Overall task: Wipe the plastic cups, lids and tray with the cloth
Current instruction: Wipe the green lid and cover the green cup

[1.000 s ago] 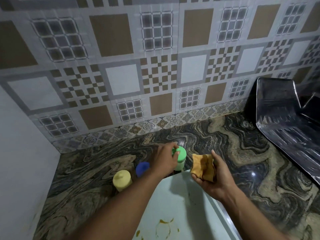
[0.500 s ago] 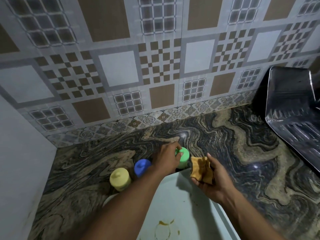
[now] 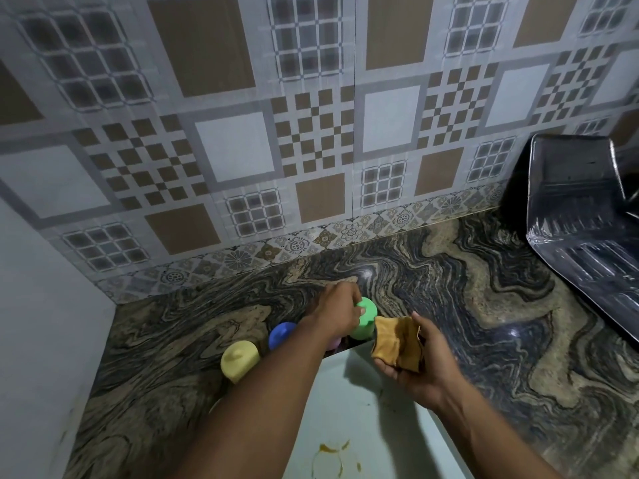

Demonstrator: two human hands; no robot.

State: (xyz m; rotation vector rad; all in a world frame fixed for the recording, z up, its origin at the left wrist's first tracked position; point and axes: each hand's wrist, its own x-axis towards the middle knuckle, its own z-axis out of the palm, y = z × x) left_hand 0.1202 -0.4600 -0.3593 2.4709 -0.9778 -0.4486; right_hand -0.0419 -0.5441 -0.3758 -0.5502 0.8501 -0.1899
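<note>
Clasping green cup (image 3: 364, 319), left hand (image 3: 337, 311) grip closed; right hand (image 3: 420, 357) grip pinching cloth (image 3: 397, 344).

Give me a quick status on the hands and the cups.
Left hand gripping green cup. Right hand holding cloth, just clear of it. Blue cup, yellow cup untouched. Nothing blocking.

I cannot read any text, label, brand or number here. The wall tiles (image 3: 311, 140) carry only patterns, and the green cup (image 3: 364, 321) under my fingers looks plain, though the view is blurred.
</note>
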